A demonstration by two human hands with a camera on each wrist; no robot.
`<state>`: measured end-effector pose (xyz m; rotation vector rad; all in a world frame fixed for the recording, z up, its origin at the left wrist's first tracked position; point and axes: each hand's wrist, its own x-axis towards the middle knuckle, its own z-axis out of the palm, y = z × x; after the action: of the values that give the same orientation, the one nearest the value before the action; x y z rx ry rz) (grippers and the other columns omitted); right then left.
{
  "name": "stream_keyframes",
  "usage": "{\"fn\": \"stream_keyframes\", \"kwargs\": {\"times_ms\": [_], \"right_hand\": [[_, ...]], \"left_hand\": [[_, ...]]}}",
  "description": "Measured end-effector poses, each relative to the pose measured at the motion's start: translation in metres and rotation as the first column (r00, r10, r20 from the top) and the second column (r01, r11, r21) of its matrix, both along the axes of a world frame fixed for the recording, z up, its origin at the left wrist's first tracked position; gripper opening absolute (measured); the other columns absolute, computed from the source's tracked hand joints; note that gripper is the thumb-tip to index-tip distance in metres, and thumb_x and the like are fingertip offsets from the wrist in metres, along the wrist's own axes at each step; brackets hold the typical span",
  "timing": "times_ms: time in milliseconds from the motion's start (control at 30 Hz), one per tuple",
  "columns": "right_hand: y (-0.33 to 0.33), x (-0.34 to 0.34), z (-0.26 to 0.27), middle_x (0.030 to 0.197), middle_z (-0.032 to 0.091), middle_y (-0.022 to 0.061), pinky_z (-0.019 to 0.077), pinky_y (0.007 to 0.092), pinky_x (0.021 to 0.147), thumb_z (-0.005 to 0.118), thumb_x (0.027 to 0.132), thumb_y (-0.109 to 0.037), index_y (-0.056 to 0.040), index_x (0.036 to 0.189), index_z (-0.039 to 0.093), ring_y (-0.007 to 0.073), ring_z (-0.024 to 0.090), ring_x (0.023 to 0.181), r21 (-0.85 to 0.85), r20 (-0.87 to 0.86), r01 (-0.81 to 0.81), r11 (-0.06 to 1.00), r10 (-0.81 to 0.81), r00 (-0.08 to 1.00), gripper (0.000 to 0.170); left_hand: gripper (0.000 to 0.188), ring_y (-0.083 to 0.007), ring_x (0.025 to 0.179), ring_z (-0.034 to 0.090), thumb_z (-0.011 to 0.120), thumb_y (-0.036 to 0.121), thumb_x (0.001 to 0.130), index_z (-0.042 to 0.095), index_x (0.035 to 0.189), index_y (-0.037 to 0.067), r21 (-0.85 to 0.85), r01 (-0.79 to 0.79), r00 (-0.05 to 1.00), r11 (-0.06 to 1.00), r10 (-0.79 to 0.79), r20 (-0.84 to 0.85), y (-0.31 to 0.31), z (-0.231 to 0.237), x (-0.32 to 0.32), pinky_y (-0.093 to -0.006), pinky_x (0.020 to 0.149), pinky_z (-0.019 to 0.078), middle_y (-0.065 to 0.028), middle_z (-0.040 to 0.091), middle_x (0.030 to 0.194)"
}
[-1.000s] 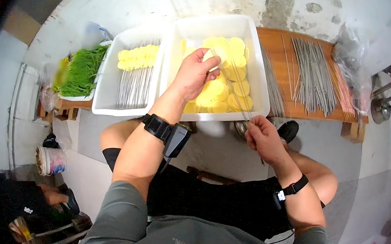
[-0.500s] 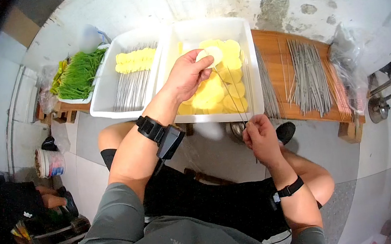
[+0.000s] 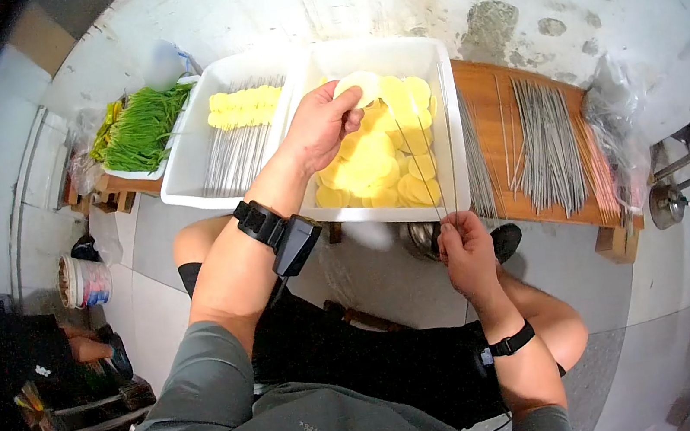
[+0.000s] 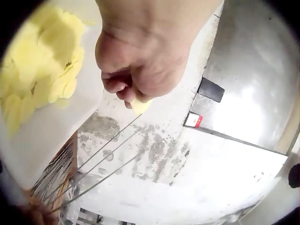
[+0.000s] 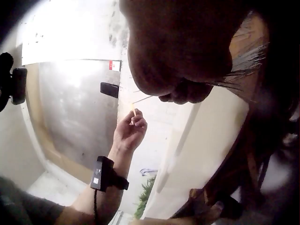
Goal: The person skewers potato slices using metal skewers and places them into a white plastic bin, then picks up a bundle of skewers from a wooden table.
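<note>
The person's left hand (image 3: 323,127) pinches a round yellow slice (image 3: 359,89) between the thumb and fingers. The slice is up above the big white tub (image 3: 440,63), near its far side. The right hand (image 3: 468,253) is lower down, just past the near edge of the tub. Its fingers are bent and close together, and they hold the ends of some long, thin sticks (image 4: 111,140). The sticks spread apart as they go up toward the slice. From the left wrist, one stick tip comes right up to the slice, but I can't tell if it goes in.

Lots more yellow slices (image 3: 364,161) lie in a heap in the big tub. Just beside it is a second white tub (image 3: 183,180). In there, a row of yellow rounds (image 3: 248,106) sits across many thin sticks, near their far ends.

On the other side, the brown table (image 3: 487,101) has a big pile of grey sticks (image 3: 547,145) on it. Some pink sticks (image 3: 603,173) lie next to that pile, near a clear plastic bag (image 3: 618,114). Long green leaves (image 3: 144,130) lie past the second tub.
</note>
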<state>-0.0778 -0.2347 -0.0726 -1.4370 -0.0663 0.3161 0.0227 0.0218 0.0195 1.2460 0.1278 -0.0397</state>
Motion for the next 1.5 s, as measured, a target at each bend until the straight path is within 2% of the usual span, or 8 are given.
{"fn": "stream_keyframes", "kwargs": {"times_ms": [167, 233, 467, 533, 1233, 1367, 1433, 1500], "right_hand": [[0.001, -0.002, -0.002, 0.069, 0.05, -0.0023, 0.0349, 0.0197, 0.048, 0.051, 0.095, -0.008, -0.0051, 0.098, 0.051, 0.0042, 0.043, 0.055, 0.003, 0.021, 0.002, 1.0, -0.002, 1.0, 0.004], [0.0, -0.003, -0.002, 0.076, 0.055, -0.0008, 0.0416, 0.0221, 0.06, 0.055, 0.093, -0.01, -0.0011, 0.097, 0.056, 0.0063, 0.048, 0.066, -0.066, -0.007, -0.026, 0.997, 0.025, 1.0, 0.01], [0.003, -0.004, -0.001, 0.076, 0.055, -0.0008, 0.0416, 0.0222, 0.061, 0.057, 0.093, -0.011, -0.0016, 0.097, 0.057, 0.0065, 0.048, 0.068, -0.076, 0.001, -0.026, 0.997, 0.026, 1.0, 0.01], [0.002, -0.004, -0.001, 0.075, 0.055, -0.0007, 0.0419, 0.0224, 0.061, 0.057, 0.093, -0.012, -0.0014, 0.097, 0.057, 0.0067, 0.048, 0.067, -0.121, 0.016, -0.019, 0.992, 0.021, 1.0, 0.011], [0.007, -0.006, -0.003, 0.08, 0.057, -0.0003, 0.0432, 0.0225, 0.067, 0.056, 0.093, -0.012, 0.0003, 0.098, 0.057, 0.007, 0.049, 0.073, -0.128, 0.015, -0.007, 0.992, 0.009, 1.0, 0.013], [0.009, -0.009, -0.002, 0.079, 0.057, -0.0005, 0.0427, 0.022, 0.065, 0.055, 0.094, -0.012, 0.0001, 0.098, 0.057, 0.0064, 0.049, 0.071, -0.147, 0.003, 0.002, 0.989, -0.001, 1.0, 0.013], [0.012, -0.011, -0.003, 0.069, 0.051, -0.003, 0.0351, 0.0187, 0.048, 0.053, 0.095, -0.012, -0.0054, 0.096, 0.053, 0.0034, 0.043, 0.055, -0.084, 0.031, 0.02, 0.996, -0.018, 0.999, 0.007], [0.012, -0.011, 0.006, 0.073, 0.053, -0.0022, 0.0377, 0.0201, 0.053, 0.054, 0.095, -0.012, -0.0031, 0.098, 0.054, 0.0042, 0.045, 0.061, -0.046, -0.043, 0.016, 0.999, -0.018, 0.999, 0.009]], "left_hand": [[0.014, -0.0068, 0.063, 0.044, 0.055, 0.014, 0.094, 0.056, 0.103, 0.003, 0.02, -0.036, 0.999, 0.999, 0.036, -0.002, 0.002, 0.003, -0.001, -0.0203, 0.055, 0.037, 0.0021, 0.052, 0.081], [0.014, -0.0067, 0.063, 0.044, 0.055, 0.014, 0.094, 0.056, 0.103, 0.002, 0.036, -0.034, 0.999, 0.999, 0.034, -0.005, 0.002, 0.001, 0.0, -0.0201, 0.055, 0.037, 0.0018, 0.053, 0.081], [0.014, -0.0056, 0.061, 0.045, 0.055, 0.013, 0.094, 0.055, 0.101, 0.001, 0.104, -0.073, 0.997, 0.992, 0.076, -0.023, 0.002, -0.003, 0.003, -0.0179, 0.053, 0.0372, -0.0008, 0.057, 0.082], [0.014, -0.0054, 0.061, 0.046, 0.055, 0.013, 0.094, 0.056, 0.101, 0.001, 0.101, -0.077, 0.997, 0.992, 0.078, -0.014, 0.003, -0.004, 0.003, -0.0176, 0.053, 0.0374, -0.0013, 0.058, 0.082], [0.015, -0.006, 0.058, 0.046, 0.057, 0.012, 0.092, 0.057, 0.101, -0.001, 0.107, -0.14, 0.99, 0.984, 0.141, 0.005, -0.001, -0.006, 0.004, -0.0184, 0.052, 0.0377, -0.0043, 0.06, 0.079], [0.014, -0.0061, 0.057, 0.046, 0.057, 0.012, 0.092, 0.058, 0.099, -0.001, 0.157, -0.13, 0.991, 0.979, 0.13, 0.006, -0.005, -0.002, 0.001, -0.0189, 0.052, 0.0374, -0.0044, 0.061, 0.078], [0.014, -0.0063, 0.057, 0.046, 0.057, 0.012, 0.092, 0.058, 0.097, -0.001, 0.201, -0.1, 0.995, 0.974, 0.102, 0.005, -0.008, -0.006, -0.001, -0.0194, 0.052, 0.0373, -0.0042, 0.061, 0.078], [0.013, -0.0064, 0.057, 0.046, 0.057, 0.012, 0.092, 0.058, 0.096, -0.001, 0.244, -0.069, 0.997, 0.967, 0.071, 0.002, -0.01, -0.009, -0.001, -0.0199, 0.053, 0.0373, -0.004, 0.061, 0.077]]}}
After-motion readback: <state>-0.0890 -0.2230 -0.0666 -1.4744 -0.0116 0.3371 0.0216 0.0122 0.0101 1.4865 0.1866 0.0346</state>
